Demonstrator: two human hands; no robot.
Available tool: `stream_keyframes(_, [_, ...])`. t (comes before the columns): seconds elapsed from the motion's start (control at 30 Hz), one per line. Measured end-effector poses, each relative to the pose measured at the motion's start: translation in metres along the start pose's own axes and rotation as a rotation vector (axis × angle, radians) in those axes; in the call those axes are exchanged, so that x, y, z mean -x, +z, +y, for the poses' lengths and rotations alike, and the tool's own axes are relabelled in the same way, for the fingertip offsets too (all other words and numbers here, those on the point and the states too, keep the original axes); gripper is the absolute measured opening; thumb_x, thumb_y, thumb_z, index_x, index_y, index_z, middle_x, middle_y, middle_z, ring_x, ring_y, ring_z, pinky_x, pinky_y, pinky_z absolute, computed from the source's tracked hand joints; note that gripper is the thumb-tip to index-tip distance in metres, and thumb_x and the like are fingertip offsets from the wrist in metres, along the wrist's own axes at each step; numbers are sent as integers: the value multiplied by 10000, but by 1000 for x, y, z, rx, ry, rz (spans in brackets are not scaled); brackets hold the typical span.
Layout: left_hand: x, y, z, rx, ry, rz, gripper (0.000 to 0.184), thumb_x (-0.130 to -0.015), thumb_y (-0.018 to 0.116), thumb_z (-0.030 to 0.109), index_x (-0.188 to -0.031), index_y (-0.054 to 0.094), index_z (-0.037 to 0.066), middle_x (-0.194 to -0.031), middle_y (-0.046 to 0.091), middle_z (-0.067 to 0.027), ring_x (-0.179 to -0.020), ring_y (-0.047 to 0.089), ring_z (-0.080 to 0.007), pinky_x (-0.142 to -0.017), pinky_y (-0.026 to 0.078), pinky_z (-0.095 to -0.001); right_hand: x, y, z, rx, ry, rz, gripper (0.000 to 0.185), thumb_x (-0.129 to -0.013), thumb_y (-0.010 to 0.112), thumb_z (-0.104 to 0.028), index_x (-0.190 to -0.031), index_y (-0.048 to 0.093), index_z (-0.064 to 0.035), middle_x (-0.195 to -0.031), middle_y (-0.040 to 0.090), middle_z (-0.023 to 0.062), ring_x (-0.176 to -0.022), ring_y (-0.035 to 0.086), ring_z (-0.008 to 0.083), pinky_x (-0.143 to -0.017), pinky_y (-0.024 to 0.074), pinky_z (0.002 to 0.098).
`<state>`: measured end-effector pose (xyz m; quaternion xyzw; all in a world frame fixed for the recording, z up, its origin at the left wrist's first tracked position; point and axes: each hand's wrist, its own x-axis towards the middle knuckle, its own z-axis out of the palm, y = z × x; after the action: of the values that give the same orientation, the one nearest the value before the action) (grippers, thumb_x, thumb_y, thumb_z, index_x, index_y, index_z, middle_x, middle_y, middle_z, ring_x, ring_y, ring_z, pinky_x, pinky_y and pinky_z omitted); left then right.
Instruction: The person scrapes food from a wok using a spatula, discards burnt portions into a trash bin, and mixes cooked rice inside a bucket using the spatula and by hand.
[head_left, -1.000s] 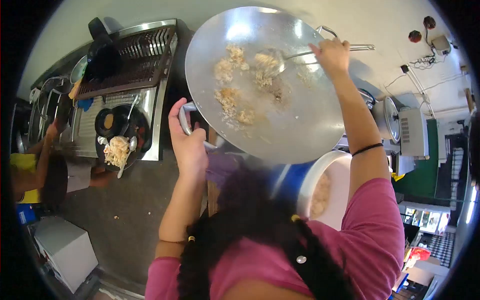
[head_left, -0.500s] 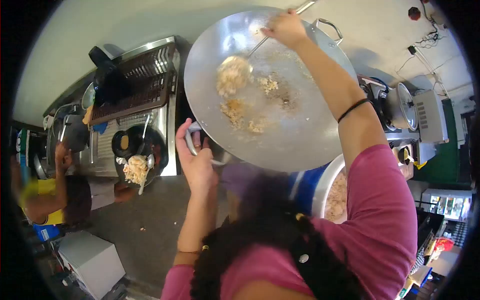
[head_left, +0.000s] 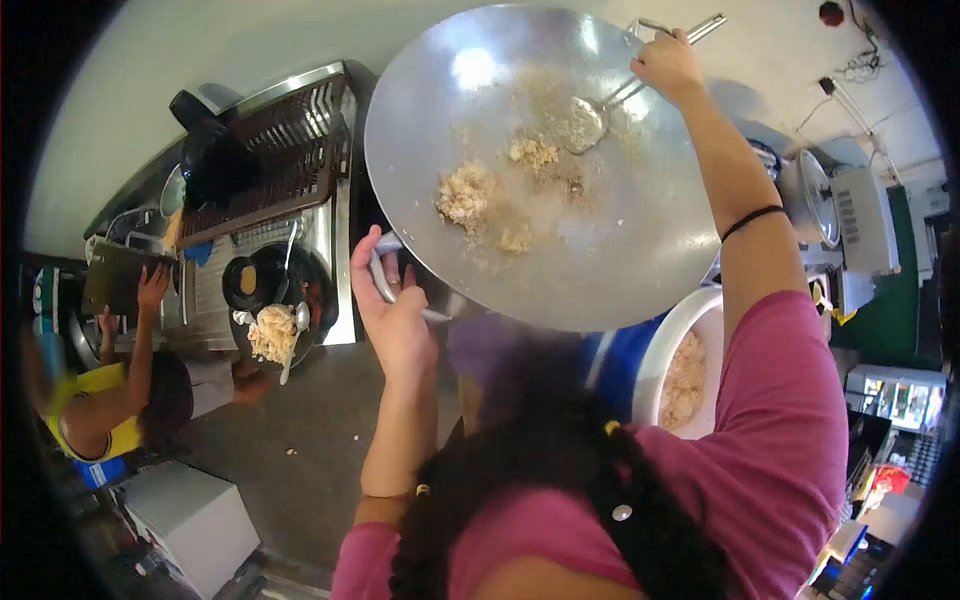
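A large metal wok (head_left: 620,270) fills the upper middle of the head view. Its near-left loop handle (head_left: 380,278) sits in the grip of my left hand (head_left: 395,315). My right hand (head_left: 668,65), over the far right rim, is closed round the shaft of a metal ladle (head_left: 590,125). The bowl of that ladle rests low against the wok's inner surface, beside a small pale clump of minced bits (head_left: 533,152). A bigger mound of cooked rice (head_left: 466,192) lies to the left, with browned grains scattered around it.
Below the wok's right side stands a white tub (head_left: 652,385) of rice. To the left, a black tray (head_left: 315,300) holds a food pile and spoons, near a brown rack (head_left: 290,185). Another person in yellow (head_left: 105,400) handles a dark panel. A lidded pot (head_left: 808,198) is at right.
My right hand has moved right with the ladle, and the rice from its bowl now lies in the wok. The wok has shifted slightly. The other person's hands have risen.
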<state>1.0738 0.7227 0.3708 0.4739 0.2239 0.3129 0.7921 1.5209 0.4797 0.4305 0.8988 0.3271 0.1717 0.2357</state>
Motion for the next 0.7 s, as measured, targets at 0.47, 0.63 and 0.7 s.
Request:
stream_keyframes(0.47, [2,3,1,-15,21,-20,811,-619,418,-146,-1392,451,101,-1457,425,-78,-1353,418,-231,-1095,333,-445,25,24,-141,-430,-147,43,361,-941,529,-463,-845,786,-227,-772,705,42,-844,656,242,-960,373,461])
stream_keyframes(0.63, [3,6,4,-79,21,-15,796,-634,431,-140,-1392,451,101,-1454,426,-63,-1351,413,-224,-1084,333,-441,43,29,-169,-503,-85,-70,376,-928,554,-478,-843,795,-201,-764,710,58,-781,670,274,-992,367,465])
stream_keyframes(0.7, [3,4,4,-106,16,-5,793,-636,433,-141,-1391,452,102,-1455,425,-57,-1353,410,-221,-1079,333,-440,49,29,-172,-579,-73,-54,382,-921,564,-483,-847,793,-186,-753,707,65,-761,671,287,-1001,366,464])
